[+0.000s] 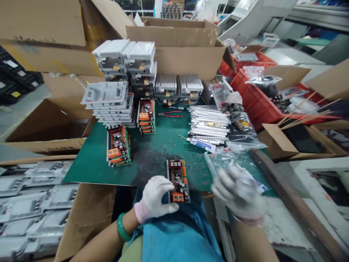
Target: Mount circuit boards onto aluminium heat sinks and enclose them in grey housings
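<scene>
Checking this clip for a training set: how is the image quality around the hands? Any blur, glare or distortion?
In the head view, the right hand is smeared by motion blur, while the left hand and the circuit board it grips stay sharp; wide-angle distortion bends the cardboard boxes near the edges; the plastic bag shows only mild highlights.

Right hand (237,190), blurred by motion

A green workbench mat (89,169) carries stacked heat sinks (166,87), circuit boards (118,145) and red-handled pliers (170,114).
</scene>
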A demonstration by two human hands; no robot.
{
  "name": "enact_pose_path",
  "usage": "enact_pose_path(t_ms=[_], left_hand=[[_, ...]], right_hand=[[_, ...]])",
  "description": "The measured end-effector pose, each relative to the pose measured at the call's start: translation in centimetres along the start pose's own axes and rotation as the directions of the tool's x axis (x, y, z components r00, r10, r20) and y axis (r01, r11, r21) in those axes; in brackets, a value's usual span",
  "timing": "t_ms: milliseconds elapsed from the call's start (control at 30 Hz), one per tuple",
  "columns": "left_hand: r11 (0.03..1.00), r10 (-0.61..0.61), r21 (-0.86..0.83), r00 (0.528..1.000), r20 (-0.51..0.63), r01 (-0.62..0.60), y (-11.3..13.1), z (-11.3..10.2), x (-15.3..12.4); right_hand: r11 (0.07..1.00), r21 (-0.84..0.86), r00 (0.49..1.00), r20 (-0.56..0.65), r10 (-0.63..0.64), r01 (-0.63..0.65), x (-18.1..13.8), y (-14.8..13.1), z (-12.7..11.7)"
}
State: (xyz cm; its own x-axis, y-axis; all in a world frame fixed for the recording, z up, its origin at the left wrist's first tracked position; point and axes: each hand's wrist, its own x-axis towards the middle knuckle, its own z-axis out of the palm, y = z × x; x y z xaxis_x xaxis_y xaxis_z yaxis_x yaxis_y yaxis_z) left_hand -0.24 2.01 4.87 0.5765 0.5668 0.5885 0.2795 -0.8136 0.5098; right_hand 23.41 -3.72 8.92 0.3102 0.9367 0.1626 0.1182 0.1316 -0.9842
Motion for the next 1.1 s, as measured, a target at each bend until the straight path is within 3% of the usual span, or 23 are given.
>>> enact_pose_path(t_ms=[133, 200, 300, 433, 633, 833, 1100], left_hand=[[0.981, 0.137, 0.135, 0.990, 0.018, -0.138, 0.4, 1.4, -1.0], [0.974, 0.170, 0.148, 0.985, 0.004, -0.169, 0.3, 1.9, -1.3], [0.972, 0.171, 0.165, 0.985, -0.024, -0.164, 0.2, 2.1, -1.8], [0.966, 0.038, 0.256, 0.999, 0.026, -0.044, 0.0, 2.2, -2.6], [0.961, 0.032, 0.277, 0.999, -0.018, -0.026, -0.4, 3.5, -3.5], [0.959, 0.060, 0.280, 0.996, -0.060, -0.041, -0.6, 3.9, -3.7], [0.958, 0.082, 0.277, 0.996, -0.045, -0.067, -0.9, 4.0, -4.0]], right_hand=[[0.960, 0.138, 0.970, 0.035, 0.242, -0.245, 0.9, 1.0, 2.7], [0.956, 0.120, 0.962, -0.024, 0.272, -0.268, 1.5, 1.6, 3.8], [0.979, 0.035, 0.977, -0.056, 0.203, -0.202, 2.2, 2.2, 4.5], [0.986, -0.093, 0.990, -0.024, 0.140, -0.142, 2.8, 2.6, 4.3], [0.976, -0.211, 0.998, -0.059, 0.039, -0.050, 3.1, 2.1, 4.9], [0.937, -0.348, 0.999, 0.004, -0.032, 0.032, 3.4, 1.5, 5.5], [0.813, -0.492, 0.950, 0.177, -0.258, 0.312, 4.0, 1.3, 6.3]])
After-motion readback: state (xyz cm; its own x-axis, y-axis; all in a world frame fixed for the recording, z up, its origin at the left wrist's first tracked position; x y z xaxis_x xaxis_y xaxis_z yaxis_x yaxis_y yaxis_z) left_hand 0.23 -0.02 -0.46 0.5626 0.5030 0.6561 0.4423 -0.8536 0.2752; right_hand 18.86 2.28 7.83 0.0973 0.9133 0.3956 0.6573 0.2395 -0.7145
